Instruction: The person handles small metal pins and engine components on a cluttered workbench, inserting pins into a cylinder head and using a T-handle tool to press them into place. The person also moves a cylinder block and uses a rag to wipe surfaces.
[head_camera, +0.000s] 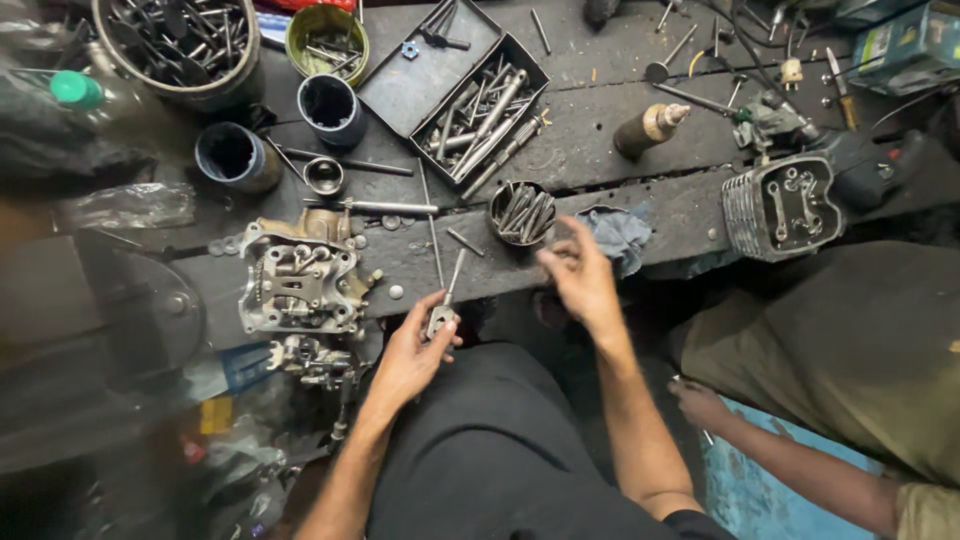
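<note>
Gripping small metal tool (441, 318) in left hand (415, 352); right hand (580, 272) blurred, grip unclear; tool may slip off bench edge (500, 275).

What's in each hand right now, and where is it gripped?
The left hand holds a small metal tool by its lower, wider end, the thin shaft pointing up. The right hand reaches toward the can of rods; nothing visibly held.

Open bench surface just right of the small round tin of bolts (522, 212), blocked only by a crumpled grey rag (615, 238). Left of the tin, crowded: a loose bolt (465, 242), long rod (431, 225), cylinder head (300, 275). Behind, compartment tray (480, 100).
</note>
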